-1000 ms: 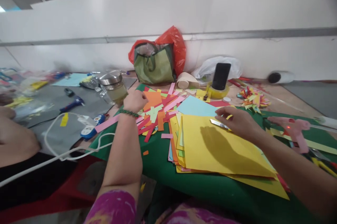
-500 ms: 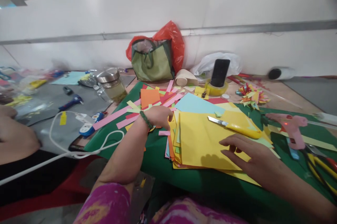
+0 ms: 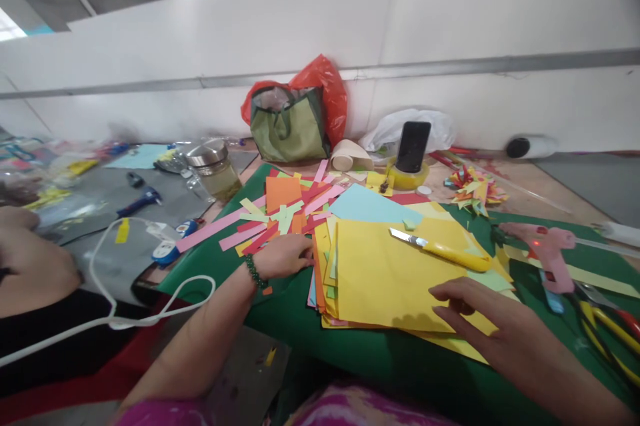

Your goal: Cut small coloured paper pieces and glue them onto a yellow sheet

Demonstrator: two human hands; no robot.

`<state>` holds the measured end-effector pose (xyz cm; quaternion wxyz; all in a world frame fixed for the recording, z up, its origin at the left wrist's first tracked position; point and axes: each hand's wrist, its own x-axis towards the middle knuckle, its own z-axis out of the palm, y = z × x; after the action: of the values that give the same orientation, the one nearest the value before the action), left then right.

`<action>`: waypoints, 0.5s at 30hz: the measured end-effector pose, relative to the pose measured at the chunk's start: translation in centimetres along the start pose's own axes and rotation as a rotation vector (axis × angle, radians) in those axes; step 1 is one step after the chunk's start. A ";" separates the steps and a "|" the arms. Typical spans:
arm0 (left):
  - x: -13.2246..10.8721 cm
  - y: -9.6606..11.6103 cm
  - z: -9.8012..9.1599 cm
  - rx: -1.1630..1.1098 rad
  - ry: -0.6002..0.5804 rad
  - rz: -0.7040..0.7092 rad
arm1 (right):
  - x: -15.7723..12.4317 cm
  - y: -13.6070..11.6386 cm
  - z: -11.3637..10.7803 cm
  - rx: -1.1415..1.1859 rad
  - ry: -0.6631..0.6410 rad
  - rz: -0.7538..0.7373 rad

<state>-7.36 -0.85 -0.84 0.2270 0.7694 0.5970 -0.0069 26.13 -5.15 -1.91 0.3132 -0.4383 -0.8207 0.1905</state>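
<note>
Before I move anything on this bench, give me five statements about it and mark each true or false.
1. The yellow-handled metal-bladed craft knife lies on the stack of coloured paper sheets. True.
2. The person's right hand grips that knife. False: the knife lies apart from it, and no tool shows in its fingers.
3. The person's left hand has a green beaded bracelet at its wrist. True.
4. The pink plastic glue gun lies to the left of the stack. False: it lies to the right.
5. The black phone stands propped at the round yellow tape roll. True.
</note>
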 end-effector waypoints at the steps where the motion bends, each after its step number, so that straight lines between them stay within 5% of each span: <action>1: -0.2 0.2 -0.2 -0.093 0.040 -0.003 | 0.1 -0.1 0.1 -0.002 -0.006 -0.008; 6: 0.5 3.5 -1.4 -0.909 0.224 0.084 | 1.0 -1.1 0.4 -0.013 -0.009 -0.085; 10: 2.7 7.5 -0.6 -1.294 0.051 0.083 | 2.7 -1.7 0.9 -0.062 0.124 -0.211; 15: 5.1 10.4 2.1 -1.413 -0.178 0.127 | 3.9 -0.2 1.9 -0.195 0.200 -0.284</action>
<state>4.20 1.12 -0.59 0.7190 0.4682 0.3919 0.3321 23.07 -2.03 -1.76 0.3729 -0.3630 -0.8537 0.0193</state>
